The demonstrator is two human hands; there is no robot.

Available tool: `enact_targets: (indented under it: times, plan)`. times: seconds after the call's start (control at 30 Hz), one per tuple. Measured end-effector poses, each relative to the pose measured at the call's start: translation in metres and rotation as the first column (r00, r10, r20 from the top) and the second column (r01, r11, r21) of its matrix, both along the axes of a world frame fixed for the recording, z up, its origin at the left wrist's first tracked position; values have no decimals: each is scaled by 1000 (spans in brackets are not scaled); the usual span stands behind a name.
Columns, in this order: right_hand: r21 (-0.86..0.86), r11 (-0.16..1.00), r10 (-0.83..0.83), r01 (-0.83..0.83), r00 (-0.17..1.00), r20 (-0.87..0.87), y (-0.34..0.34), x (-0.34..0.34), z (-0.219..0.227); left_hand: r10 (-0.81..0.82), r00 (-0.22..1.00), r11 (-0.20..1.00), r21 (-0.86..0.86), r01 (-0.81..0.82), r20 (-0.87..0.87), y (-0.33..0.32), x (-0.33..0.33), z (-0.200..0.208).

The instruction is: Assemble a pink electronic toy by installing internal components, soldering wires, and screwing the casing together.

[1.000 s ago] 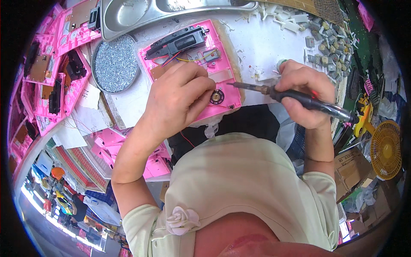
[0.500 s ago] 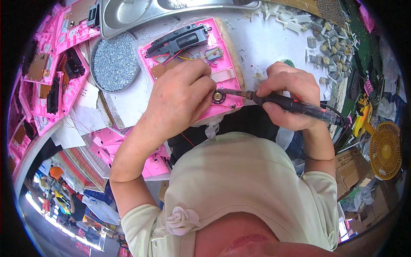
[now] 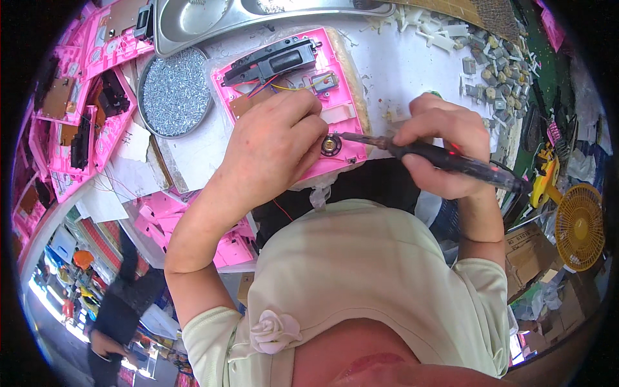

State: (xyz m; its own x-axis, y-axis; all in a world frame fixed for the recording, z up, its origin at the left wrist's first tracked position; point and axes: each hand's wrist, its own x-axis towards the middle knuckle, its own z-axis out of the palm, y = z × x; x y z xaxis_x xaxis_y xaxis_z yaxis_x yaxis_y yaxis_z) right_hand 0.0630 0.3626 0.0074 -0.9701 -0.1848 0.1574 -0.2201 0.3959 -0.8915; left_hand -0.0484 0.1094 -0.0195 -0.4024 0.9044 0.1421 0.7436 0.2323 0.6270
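A pink plastic housing [image 3: 353, 149] lies on a wrapped pad on the table in front of me. Inside it are a black module [image 3: 285, 61], a small metal motor [image 3: 324, 81], thin coloured wires and, near the closest corner, a round speaker [image 3: 331, 146]. My left hand [image 3: 277, 138] rests over the housing with its fingers closed beside the speaker; whatever they pinch is hidden. A black-handled soldering iron [image 3: 445, 160] is gripped in my right hand [image 3: 454, 138]. Its tip points left, at the speaker's upper edge; whether it touches, I cannot tell.
A round tin of screws [image 3: 174, 93] stands left of the housing, below a metal tray [image 3: 225, 26]. Pink housings [image 3: 97, 129] with parts in them are stacked at far left. Small motors [image 3: 493, 77] lie at right, beyond them a yellow fan [image 3: 580, 227]. A person [image 3: 119, 316] is at lower left.
My right hand and the soldering iron have shifted slightly to the right. The left hand and housing have barely moved. A person in dark clothes has come into view at lower left.
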Motion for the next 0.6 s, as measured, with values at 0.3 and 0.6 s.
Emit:
enact_targets:
  times: [0.3, 0.6]
  plan:
    - [-485, 727, -521, 485, 851, 70, 113, 111, 9, -36, 999, 998, 42, 37, -31, 2, -4, -1]
    - [-508, 70, -979, 858, -38, -200, 207, 281, 53, 1, 999, 1000, -16, -1, -38, 12, 10, 7]
